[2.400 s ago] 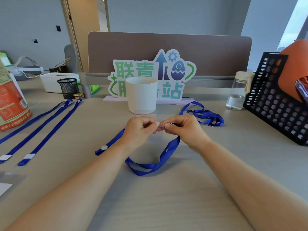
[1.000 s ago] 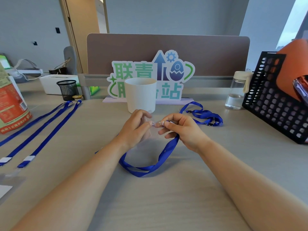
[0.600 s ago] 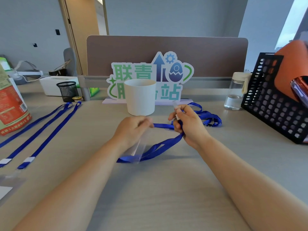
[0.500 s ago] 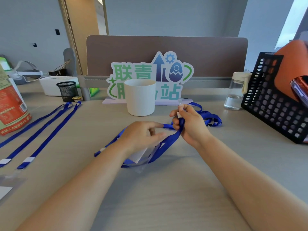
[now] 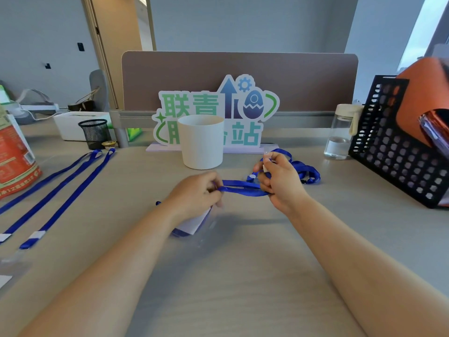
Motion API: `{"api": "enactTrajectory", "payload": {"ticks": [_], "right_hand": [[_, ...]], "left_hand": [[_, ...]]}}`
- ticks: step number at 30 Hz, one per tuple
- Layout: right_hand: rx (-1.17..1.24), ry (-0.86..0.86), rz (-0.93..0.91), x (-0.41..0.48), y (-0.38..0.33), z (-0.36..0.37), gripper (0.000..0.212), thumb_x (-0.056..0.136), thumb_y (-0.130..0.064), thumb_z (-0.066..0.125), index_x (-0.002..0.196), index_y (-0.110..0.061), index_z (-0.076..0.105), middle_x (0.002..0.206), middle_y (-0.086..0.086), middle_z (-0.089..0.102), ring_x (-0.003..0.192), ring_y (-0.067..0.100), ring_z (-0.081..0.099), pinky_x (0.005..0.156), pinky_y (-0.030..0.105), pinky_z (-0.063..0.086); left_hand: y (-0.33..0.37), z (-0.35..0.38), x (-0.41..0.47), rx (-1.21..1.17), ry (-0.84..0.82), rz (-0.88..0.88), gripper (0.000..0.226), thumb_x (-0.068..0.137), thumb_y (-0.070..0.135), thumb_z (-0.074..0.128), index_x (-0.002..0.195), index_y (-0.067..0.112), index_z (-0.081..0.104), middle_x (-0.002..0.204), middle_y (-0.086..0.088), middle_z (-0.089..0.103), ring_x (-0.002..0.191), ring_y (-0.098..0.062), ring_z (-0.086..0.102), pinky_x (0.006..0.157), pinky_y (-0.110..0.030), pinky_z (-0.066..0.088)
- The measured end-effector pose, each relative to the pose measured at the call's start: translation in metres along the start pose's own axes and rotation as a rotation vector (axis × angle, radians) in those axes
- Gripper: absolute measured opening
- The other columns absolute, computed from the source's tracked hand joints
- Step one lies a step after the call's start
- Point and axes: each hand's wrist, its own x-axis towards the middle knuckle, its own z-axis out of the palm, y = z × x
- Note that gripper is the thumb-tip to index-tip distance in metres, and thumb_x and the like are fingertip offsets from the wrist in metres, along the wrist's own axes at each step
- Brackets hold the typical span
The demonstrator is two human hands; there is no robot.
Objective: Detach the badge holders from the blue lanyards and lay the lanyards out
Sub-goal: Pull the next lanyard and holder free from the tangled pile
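Note:
A blue lanyard (image 5: 239, 187) stretches between my two hands above the middle of the desk. My right hand (image 5: 279, 181) grips its clip end, with a white snap showing by the fingers. My left hand (image 5: 196, 198) pinches the strap and also holds a clear badge holder (image 5: 194, 223) with a white card, which hangs below the palm. Another blue lanyard (image 5: 305, 170) lies bunched behind my right hand. Two straight blue lanyards (image 5: 60, 190) lie side by side at the left.
A white cup (image 5: 201, 142) stands just behind my hands, before a cut-out sign (image 5: 218, 110). A water bottle (image 5: 341, 132) and a black perforated rack (image 5: 398, 144) are at the right. A red bag (image 5: 14, 152) and a mesh pen pot (image 5: 93, 133) are at the left.
The badge holder has come off the clip and is in my left hand. My hands have moved apart, drawing the lanyard taut between them, and my right hand has lifted slightly.

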Motion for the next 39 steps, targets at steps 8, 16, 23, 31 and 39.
{"api": "enactTrajectory", "payload": {"ticks": [8, 16, 23, 31, 39], "right_hand": [[-0.322, -0.051, -0.01, 0.0, 0.007, 0.002, 0.023, 0.097, -0.008, 0.038, 0.113, -0.018, 0.05, 0.075, 0.003, 0.066, 0.037, 0.006, 0.031, 0.041, 0.016, 0.032], [-0.588, -0.481, -0.02, -0.011, 0.008, 0.014, 0.029, 0.088, -0.033, 0.059, 0.116, -0.027, 0.056, 0.118, 0.002, 0.065, 0.05, -0.003, 0.047, 0.05, 0.012, 0.035], [-0.675, -0.713, 0.065, -0.011, 0.019, 0.042, 0.043, 0.075, -0.019, 0.076, 0.113, -0.021, 0.057, 0.101, -0.013, 0.07, 0.094, -0.001, 0.062, 0.074, 0.016, 0.048], [-0.727, -0.508, -0.056, 0.012, 0.018, 0.054, 0.012, 0.078, -0.017, 0.072, 0.087, -0.011, 0.069, 0.087, 0.024, 0.062, 0.066, 0.014, 0.042, 0.059, 0.02, 0.036], [-0.568, -0.531, -0.12, 0.04, 0.004, 0.058, 0.028, 0.084, -0.016, 0.066, 0.101, -0.035, 0.055, 0.073, 0.003, 0.068, 0.052, -0.003, 0.056, 0.055, 0.01, 0.042]], "left_hand": [[-0.004, -0.031, -0.008, -0.615, 0.057, -0.04, 0.011, 0.08, 0.009, 0.063, 0.086, 0.018, 0.063, 0.054, 0.004, 0.058, 0.051, -0.008, 0.043, 0.048, -0.018, 0.033], [0.007, -0.025, -0.003, -0.979, 0.282, -0.106, 0.026, 0.09, 0.019, 0.055, 0.066, 0.016, 0.061, 0.053, 0.007, 0.057, 0.043, -0.007, 0.04, 0.047, -0.02, 0.026], [0.008, -0.031, -0.005, -0.974, 0.362, -0.078, 0.032, 0.095, 0.033, 0.044, 0.07, 0.014, 0.051, 0.047, 0.01, 0.053, 0.038, -0.003, 0.048, 0.045, -0.018, 0.027], [-0.019, -0.045, -0.001, -0.744, 0.533, -0.065, 0.043, 0.093, 0.039, 0.047, 0.06, 0.012, 0.046, 0.047, 0.006, 0.042, 0.042, -0.006, 0.036, 0.047, -0.016, 0.035], [-0.029, -0.052, 0.02, -0.534, 0.631, -0.126, 0.047, 0.094, 0.037, 0.048, 0.052, 0.017, 0.042, 0.034, 0.012, 0.043, 0.037, -0.001, 0.042, 0.043, -0.01, 0.032]]}}
